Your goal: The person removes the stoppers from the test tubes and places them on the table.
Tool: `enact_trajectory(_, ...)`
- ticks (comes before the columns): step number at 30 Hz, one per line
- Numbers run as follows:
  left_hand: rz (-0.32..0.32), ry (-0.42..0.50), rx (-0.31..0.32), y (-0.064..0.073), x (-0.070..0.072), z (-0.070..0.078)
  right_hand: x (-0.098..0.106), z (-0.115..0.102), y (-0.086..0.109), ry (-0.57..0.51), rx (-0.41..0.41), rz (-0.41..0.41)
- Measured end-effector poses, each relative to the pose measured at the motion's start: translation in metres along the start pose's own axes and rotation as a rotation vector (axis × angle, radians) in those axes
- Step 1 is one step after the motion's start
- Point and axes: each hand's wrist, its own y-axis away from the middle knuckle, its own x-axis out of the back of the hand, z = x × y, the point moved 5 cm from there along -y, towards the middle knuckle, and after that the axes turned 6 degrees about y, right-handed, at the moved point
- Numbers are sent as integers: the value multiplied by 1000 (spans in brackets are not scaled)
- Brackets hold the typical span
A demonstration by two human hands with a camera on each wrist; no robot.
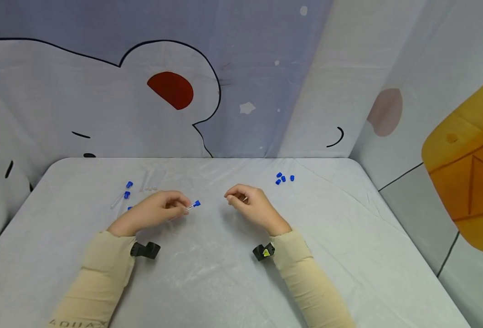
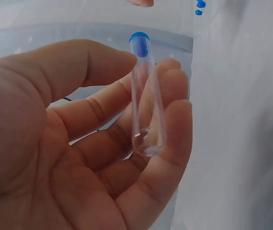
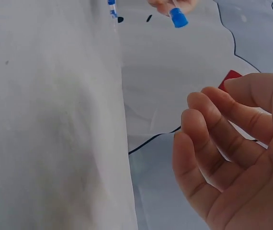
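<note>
In the centre-left of the head view, the left hand (image 1: 153, 212) pinches a clear tube (image 2: 148, 110) between the thumb and the fingers behind it. The tube's blue cap (image 1: 197, 203) sits in its mouth and points right and slightly up in the head view; in the left wrist view the cap is at upper centre, with the rounded base below it. Just right of the centre of the head view, the right hand (image 1: 254, 207) is raised with its fingers loosely curved and the thumb tip near the index finger. Left of the left hand lie capped tubes (image 1: 116, 201), 3 blue caps showing, the nearest partly hidden by the wrist. Just above that hand, uncapped clear tubes (image 1: 156, 178) lie close together, too faint to count. Right of centre, beyond the right hand, 4 loose blue caps (image 1: 283, 179) lie near each other on the white tabletop (image 1: 208, 282). Pale yellow sleeves (image 1: 104, 269) cover the arms, and a black camera (image 1: 147, 250) shows at each wrist. A printed backdrop (image 1: 258, 59) fills the upper frame, with a red shape (image 1: 172, 89) at upper left and an orange-yellow figure (image 1: 467, 182) at the right edge.
</note>
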Motion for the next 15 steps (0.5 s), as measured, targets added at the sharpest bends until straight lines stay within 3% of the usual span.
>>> enact_trajectory(15,0,-46,-101,-3,-13,17,-14,-9,-1,16,138,-79)
